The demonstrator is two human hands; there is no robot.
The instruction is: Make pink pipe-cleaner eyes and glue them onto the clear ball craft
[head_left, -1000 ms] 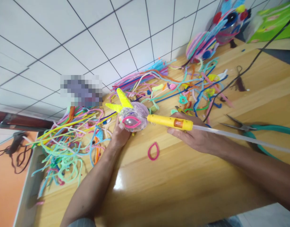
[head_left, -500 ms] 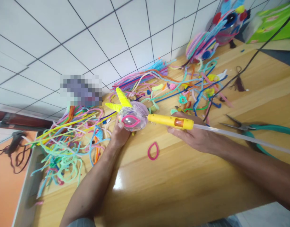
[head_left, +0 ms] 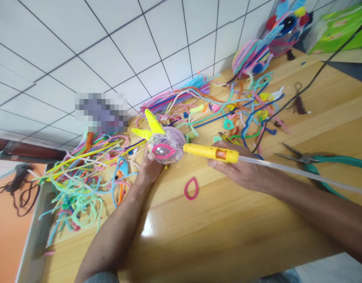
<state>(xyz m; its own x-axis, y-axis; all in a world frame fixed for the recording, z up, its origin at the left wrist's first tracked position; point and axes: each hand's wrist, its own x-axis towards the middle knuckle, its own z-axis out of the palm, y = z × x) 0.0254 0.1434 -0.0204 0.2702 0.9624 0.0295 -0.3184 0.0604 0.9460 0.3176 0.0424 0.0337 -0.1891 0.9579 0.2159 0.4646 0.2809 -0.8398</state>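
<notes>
A clear plastic ball figure [head_left: 171,138] with lilac pipe cleaner wound on it, two yellow horns and a pink eye outline is held near the middle of the view. Closed around its lower left side is my left hand [head_left: 150,167]. My right hand [head_left: 238,165] grips a yellow hot glue gun [head_left: 210,152], with a long translucent glue stick [head_left: 298,171] sticking out of its rear. The nozzle points left and meets or nearly meets the ball's right side. Below, a pink pipe cleaner loop [head_left: 192,188] lies on the wooden table [head_left: 181,239].
Loose pipe cleaners [head_left: 83,196] are heaped at the left. A bundle of pipe cleaners [head_left: 181,92] lies along the tiled wall [head_left: 157,43]. Green-handled pliers [head_left: 325,159] rest at the right. A dark cord [head_left: 310,82] crosses there, near a finished colourful figure [head_left: 253,61].
The glue gun and my right hand have shifted very slightly left. My left hand and the ball figure stay where they were.
</notes>
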